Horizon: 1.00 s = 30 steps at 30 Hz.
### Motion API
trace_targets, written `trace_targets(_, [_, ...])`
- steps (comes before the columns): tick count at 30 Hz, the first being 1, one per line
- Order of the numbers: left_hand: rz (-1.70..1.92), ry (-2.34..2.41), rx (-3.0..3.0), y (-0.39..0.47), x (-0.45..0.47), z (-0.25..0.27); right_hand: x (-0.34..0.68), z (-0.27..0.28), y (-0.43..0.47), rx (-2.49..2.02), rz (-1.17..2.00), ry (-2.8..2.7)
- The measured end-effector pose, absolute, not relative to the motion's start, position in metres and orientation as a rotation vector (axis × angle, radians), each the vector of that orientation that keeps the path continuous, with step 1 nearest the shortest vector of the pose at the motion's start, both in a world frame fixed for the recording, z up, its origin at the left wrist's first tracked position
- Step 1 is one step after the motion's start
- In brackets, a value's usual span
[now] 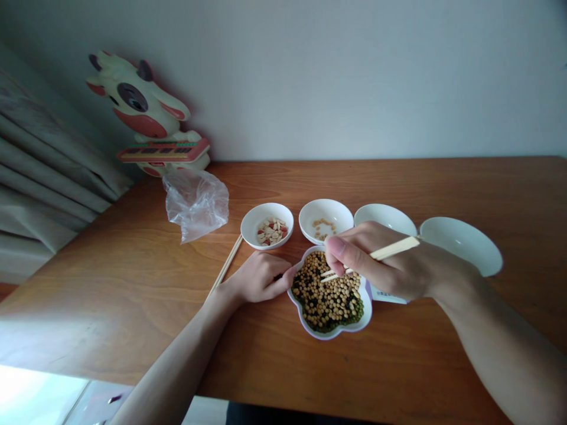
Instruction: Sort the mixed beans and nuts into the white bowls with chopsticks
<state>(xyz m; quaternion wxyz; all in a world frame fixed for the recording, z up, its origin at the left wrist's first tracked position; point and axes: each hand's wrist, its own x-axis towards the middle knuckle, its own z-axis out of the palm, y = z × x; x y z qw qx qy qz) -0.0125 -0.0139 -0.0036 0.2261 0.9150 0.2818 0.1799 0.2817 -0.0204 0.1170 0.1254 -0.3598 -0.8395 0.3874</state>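
My right hand is closed around a pair of wooden chopsticks. Their tips reach down among the beans in a white scalloped dish with a lilac rim. Yellow soybeans, small black beans and green beans fill that dish. At its left rim, my left hand has its fingers curled and pinches the edge. Just behind stand a white bowl of peanut pieces and a second white bowl with a few soybeans. Whether the chopsticks grip a bean cannot be made out.
Two more white bowls, one behind my right hand and one farther right, continue the row. A second pair of chopsticks, a crumpled clear plastic bag and a cow-shaped toy keyboard lie leftward. A printed card shows under my right hand.
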Motion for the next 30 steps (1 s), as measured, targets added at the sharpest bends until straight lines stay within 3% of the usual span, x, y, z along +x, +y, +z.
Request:
trace_targets(15, [0.477,0.78,2.492,-0.015,-0.012,-0.001,0.279,0.118,-0.018,-1.081,0.989,-2.276])
trace_targets(30, [0.498,0.75,2.478,-0.014,-0.011,0.0,0.267,0.11,-0.023,-1.297,1.06,-2.107])
